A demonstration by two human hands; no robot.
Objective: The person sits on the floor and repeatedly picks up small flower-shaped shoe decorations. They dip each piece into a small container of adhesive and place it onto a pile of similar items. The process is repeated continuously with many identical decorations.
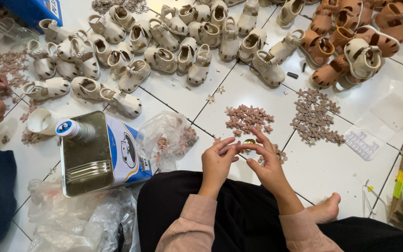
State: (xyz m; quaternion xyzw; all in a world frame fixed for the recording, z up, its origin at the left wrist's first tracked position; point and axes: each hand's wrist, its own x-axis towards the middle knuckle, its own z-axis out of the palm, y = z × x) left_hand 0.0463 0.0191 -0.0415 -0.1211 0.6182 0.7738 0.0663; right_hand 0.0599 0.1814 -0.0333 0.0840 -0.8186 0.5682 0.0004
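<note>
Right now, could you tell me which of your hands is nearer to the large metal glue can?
Left. The left hand is just right of the glue can; the right hand lies farther right, beyond it.

I see my left hand and right hand bare, without rings or gloves. Both forearms wear dusty-pink long sleeves, the cuffs loose and softly creased above the wrists. Black fabric covers my lap and legs, and one foot is bare.
</note>
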